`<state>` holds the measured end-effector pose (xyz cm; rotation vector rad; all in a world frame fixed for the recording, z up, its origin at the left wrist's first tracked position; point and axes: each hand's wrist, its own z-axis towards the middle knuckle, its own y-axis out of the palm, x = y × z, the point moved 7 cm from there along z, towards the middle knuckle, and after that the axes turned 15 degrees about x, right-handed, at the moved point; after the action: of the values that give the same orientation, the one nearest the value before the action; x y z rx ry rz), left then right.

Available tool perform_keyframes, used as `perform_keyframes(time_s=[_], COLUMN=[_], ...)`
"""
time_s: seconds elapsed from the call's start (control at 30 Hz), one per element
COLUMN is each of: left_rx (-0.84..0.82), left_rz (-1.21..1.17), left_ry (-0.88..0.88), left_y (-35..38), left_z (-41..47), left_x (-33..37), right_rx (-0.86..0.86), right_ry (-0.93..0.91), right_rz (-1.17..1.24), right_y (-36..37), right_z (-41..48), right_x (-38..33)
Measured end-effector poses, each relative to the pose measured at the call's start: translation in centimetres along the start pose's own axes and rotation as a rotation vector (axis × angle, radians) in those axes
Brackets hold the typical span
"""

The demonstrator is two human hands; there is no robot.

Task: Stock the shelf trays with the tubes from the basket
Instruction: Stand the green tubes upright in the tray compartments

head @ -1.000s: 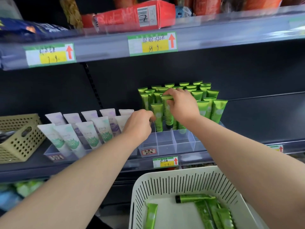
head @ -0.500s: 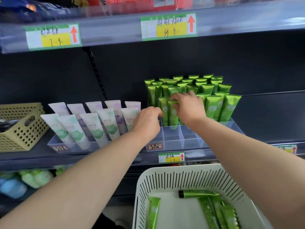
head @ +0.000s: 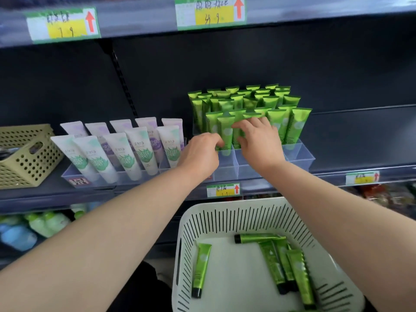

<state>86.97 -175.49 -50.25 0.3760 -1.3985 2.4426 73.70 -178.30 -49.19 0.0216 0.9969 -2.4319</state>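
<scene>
Head view, shop aisle. Dark shelf (head: 360,140) spans mid-frame.

White basket (head: 225,204), slotted walls, lower centre-right. Five loose tubes (head: 278,264) lie flat in it: one alone at left, four heaped at right.

Clear tray (head: 299,154), divided into compartments, sits centre-right on the shelf. Green tubes (head: 247,100) stand upright in its rear rows, packed close; front compartments show clear.

Second tray (head: 67,174), centre-left, holds pale tubes (head: 137,149) leaning back in two rows. Beige basket (head: 20,163), perforated, at far left edge.

Right hand (head: 261,143), centre frame: fingers spread across the front row, thumb tucked under, pinching a front-row tube (head: 236,139). Left hand (head: 200,154) just beside it, knuckles toward the camera, fingers curled against the neighbouring tube's lower end; fingertips hidden, so possibly only touching, cannot tell if gripping.

Price label (head: 222,189) on the shelf edge below the hands.
</scene>
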Motion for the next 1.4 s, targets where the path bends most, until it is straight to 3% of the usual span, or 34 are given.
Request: perform_keyframes(time_s=[0.3, 0.43, 0.93, 1.13, 1.4], left_rx=[-0.126, -0.243, -0.758, -0.858, -0.879], left_rz=[-0.077, -0.034, 0.232, 0.278, 0.382], left_ry=[0.001, 0.007, -0.242, -0.327, -0.393], left_y=[4.6, 7.8, 17.8, 19.3, 20.5], left_z=[-8.1, -11.6, -21.2, -23.3, -24.5], left_x=[2.0, 1.8, -6.2, -8.4, -10.1], right_rx=[-0.150, -0.333, -0.981, -1.227, -1.260], right_ry=[0.042, 0.088, 0.293, 0.390, 0.230], right_rz=[-0.045, -0.078, -0.113, -0.092, -0.032], right_y=[-0.3, 1.0, 9.0, 11.6, 12.2], right_z=[-12.6, -17.4, -30.6, -34.3, -34.6], right_x=[3.3, 4.9, 10.2, 10.1, 8.9])
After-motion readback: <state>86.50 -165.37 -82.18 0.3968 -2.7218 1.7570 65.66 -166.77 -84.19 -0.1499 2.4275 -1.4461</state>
